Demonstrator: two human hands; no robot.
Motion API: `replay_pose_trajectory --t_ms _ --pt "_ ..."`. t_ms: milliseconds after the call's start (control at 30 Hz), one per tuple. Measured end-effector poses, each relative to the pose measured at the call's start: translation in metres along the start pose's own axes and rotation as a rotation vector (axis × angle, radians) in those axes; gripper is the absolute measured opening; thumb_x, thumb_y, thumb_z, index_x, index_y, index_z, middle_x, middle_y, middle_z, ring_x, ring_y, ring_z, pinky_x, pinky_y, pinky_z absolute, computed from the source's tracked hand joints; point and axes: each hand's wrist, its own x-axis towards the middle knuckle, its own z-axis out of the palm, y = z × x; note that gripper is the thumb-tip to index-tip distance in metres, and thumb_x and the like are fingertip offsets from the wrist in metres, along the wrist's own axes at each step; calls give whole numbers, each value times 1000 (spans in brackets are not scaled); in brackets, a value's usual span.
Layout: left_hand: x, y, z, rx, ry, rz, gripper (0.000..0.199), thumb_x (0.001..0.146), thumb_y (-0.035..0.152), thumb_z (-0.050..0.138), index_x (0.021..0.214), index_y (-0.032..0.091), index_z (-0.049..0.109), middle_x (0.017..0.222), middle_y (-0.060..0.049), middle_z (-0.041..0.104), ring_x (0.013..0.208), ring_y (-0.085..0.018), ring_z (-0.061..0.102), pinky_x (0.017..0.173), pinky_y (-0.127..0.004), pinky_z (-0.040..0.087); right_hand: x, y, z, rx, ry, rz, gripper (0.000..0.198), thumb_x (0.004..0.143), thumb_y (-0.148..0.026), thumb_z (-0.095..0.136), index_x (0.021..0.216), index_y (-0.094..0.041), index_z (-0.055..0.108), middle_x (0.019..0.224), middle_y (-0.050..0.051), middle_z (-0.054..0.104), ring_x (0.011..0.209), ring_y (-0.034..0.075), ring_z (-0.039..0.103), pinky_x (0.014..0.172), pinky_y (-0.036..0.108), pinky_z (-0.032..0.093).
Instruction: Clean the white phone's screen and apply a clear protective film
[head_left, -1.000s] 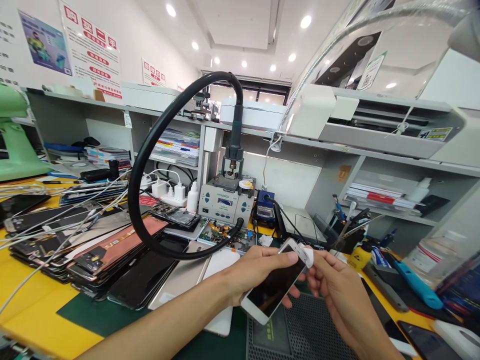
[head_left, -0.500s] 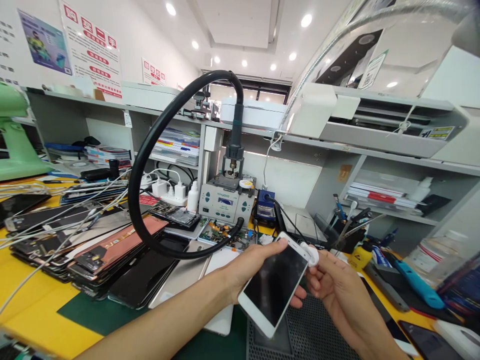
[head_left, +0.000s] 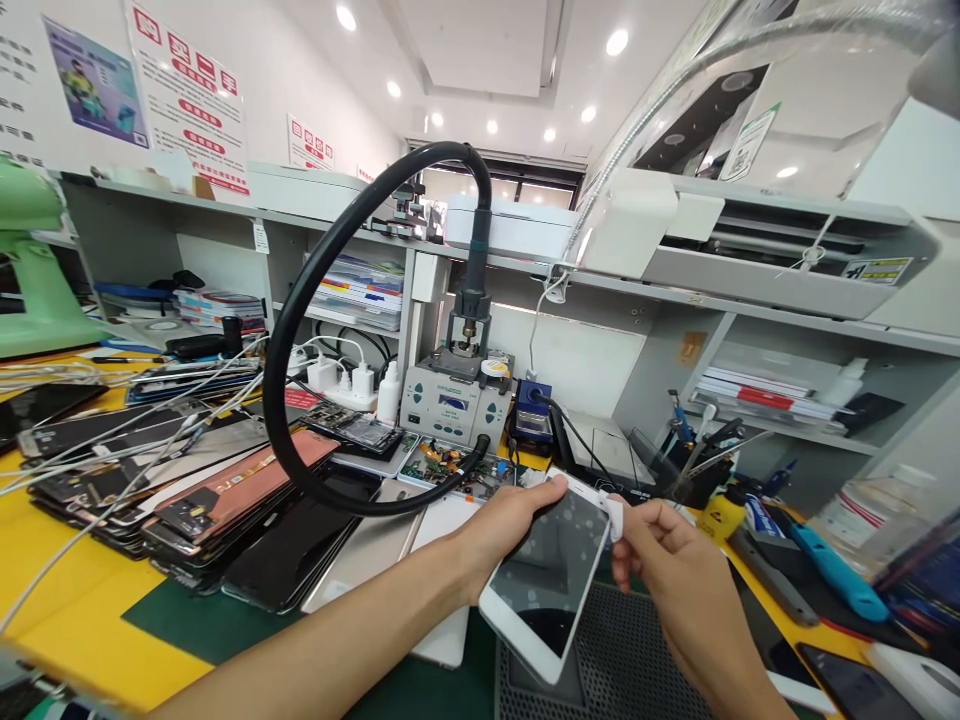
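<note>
My left hand grips a white smartphone, thumb on its top edge and the fingers behind it, hidden. The phone is tilted, its dark screen facing up towards me with pale round reflections on it. At the phone's upper right corner, my right hand pinches a small white piece between thumb and forefinger. The piece touches or overlaps the phone's edge; its exact kind is unclear. Below the phone lies a dark perforated mat.
A hot air station with a thick black hose stands ahead. Stacked phone parts fill the left. At the right are a yellow bottle, a blue-handled tool, a clear bottle and a dark phone.
The phone has tilted, and reflections now show on its screen. My right hand has turned, and the white piece has shifted slightly left, appearing narrower.
</note>
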Motion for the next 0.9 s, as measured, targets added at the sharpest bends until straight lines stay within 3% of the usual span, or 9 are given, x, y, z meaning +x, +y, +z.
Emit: replay_pose_trajectory --t_ms 200,367,567,733,900 --pt "6 -2 -4 -25 80 -65 39 79 52 70 78 13 67 68 -7 68 55 -18 62 54 -28 49 -8 2 5 -292 -9 -138 42 82 -59 67 66 -22 53 49 -2 56 49 14 51 51 25 40" --pt "6 -1 -5 -46 117 -93 39 82 52 67 77 12 66 63 -6 64 51 -17 58 51 -27 47 -16 1 11 -387 -41 -176 42 84 -57 63 64 -23 51 50 -4 51 51 15 46 53 26 35" --pt "9 1 -7 -105 158 -111 39 80 54 67 76 15 62 61 -4 61 47 -17 54 46 -26 42 -22 1 13 -430 -188 -182 41 85 -56 62 63 -23 52 53 -3 51 52 16 48 52 27 33" --pt "9 3 -8 -176 187 -99 37 85 52 60 72 18 57 58 -3 59 45 -16 53 45 -25 40 -24 1 12 -447 -348 -160 36 84 -49 66 64 -22 53 56 -2 54 55 16 49 53 26 35" --pt "6 7 -8 -230 214 -87 38 89 50 54 68 19 53 53 0 54 41 -15 50 43 -25 38 -23 -2 13 -319 -502 18 28 84 -41 68 72 -22 52 60 -4 58 56 15 57 55 24 42"
